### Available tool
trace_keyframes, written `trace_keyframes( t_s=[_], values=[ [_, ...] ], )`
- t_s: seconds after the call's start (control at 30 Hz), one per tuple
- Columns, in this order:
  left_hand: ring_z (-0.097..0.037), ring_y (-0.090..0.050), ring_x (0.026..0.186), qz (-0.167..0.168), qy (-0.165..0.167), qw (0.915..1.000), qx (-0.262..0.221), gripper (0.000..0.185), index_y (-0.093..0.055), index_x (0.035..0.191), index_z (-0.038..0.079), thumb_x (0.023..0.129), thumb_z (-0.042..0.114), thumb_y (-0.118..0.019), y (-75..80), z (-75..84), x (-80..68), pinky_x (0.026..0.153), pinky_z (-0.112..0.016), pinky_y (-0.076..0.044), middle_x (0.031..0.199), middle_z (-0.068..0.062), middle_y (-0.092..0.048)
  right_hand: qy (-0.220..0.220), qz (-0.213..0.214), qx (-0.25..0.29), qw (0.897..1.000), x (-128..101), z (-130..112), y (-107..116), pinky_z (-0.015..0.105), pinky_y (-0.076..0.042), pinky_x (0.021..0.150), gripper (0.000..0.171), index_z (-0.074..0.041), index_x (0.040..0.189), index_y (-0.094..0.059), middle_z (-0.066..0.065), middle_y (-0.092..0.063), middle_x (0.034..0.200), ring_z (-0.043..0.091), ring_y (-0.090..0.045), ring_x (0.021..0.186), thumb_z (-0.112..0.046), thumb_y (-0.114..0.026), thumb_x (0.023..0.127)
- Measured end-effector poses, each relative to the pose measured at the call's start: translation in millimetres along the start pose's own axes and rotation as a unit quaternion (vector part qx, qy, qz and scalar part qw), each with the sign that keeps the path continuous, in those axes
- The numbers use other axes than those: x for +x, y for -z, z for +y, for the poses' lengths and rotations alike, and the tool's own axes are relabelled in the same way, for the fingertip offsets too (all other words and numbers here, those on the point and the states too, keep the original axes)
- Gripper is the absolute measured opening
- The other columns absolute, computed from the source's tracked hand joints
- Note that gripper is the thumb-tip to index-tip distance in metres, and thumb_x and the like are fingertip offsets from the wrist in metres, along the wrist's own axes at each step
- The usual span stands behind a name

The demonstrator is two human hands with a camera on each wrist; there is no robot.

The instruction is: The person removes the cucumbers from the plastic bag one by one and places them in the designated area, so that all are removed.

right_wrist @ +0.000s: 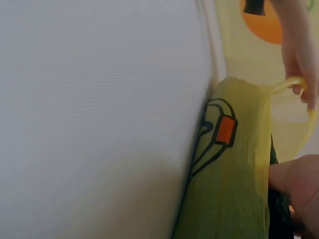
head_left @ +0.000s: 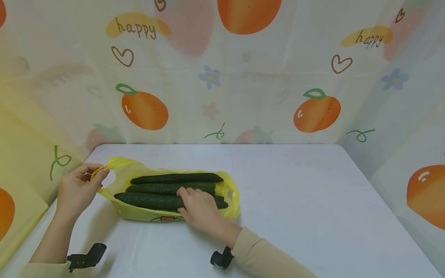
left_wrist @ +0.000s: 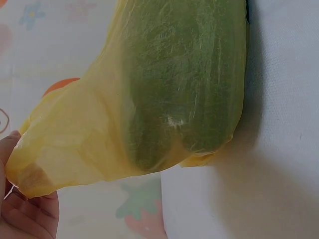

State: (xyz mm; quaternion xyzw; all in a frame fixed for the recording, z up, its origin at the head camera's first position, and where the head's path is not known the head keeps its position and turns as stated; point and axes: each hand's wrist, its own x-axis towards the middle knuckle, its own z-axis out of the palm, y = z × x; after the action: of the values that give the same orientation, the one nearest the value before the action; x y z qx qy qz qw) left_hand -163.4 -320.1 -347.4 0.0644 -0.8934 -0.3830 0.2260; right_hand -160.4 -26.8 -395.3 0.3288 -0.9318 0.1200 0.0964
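Observation:
A yellow plastic bag (head_left: 139, 211) lies open on the white table (head_left: 295, 200), with three dark green cucumbers side by side in it. My left hand (head_left: 99, 172) pinches the bag's handle (head_left: 114, 162) at its left end and holds it up. My right hand (head_left: 184, 199) lies over the front cucumber (head_left: 146, 200), fingers curled round it and tips touching the middle cucumber (head_left: 163, 188). The left wrist view shows the bag (left_wrist: 75, 134) with cucumbers (left_wrist: 184, 89) behind the film. In the right wrist view my thumb (right_wrist: 296, 181) sits at the bag's (right_wrist: 234, 189) rim.
A cloth backdrop (head_left: 222, 77) printed with oranges, hearts and "happy" walls in the table at the back and on both sides. Black wrist camera mounts (head_left: 87, 256) (head_left: 220, 258) show near the front edge. Bare tabletop stretches to the right of the bag.

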Motion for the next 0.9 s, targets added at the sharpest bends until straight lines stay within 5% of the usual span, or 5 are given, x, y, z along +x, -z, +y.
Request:
trace_keyframes(
  t_s=[0.47,0.9],
  values=[
    [0.007,-0.051,0.055,0.004,-0.009,0.9999,-0.003,0.013,-0.065,0.090,0.011,0.084,0.023,-0.068,-1.8,-2.0,0.4,0.042,-0.016,-0.039,0.066,0.031,-0.052,0.019,0.035,0.029,0.999,3,10,7,0.012,-0.034,0.045,0.037,-0.021,0.119,-0.057,-0.004,-0.064,0.098,0.010,-0.058,0.073,-0.031,-0.067,0.084],
    [0.010,-0.049,0.058,0.013,-0.018,0.9997,0.007,0.021,-0.065,0.092,0.005,0.084,0.025,-0.067,2.4,-0.5,1.3,0.044,-0.015,-0.039,0.062,0.030,-0.051,0.002,0.079,0.051,0.996,8,18,27,0.017,-0.046,0.059,0.037,-0.022,0.119,-0.056,-0.003,-0.063,0.103,0.013,-0.060,0.084,-0.029,-0.067,0.084]
  ],
)
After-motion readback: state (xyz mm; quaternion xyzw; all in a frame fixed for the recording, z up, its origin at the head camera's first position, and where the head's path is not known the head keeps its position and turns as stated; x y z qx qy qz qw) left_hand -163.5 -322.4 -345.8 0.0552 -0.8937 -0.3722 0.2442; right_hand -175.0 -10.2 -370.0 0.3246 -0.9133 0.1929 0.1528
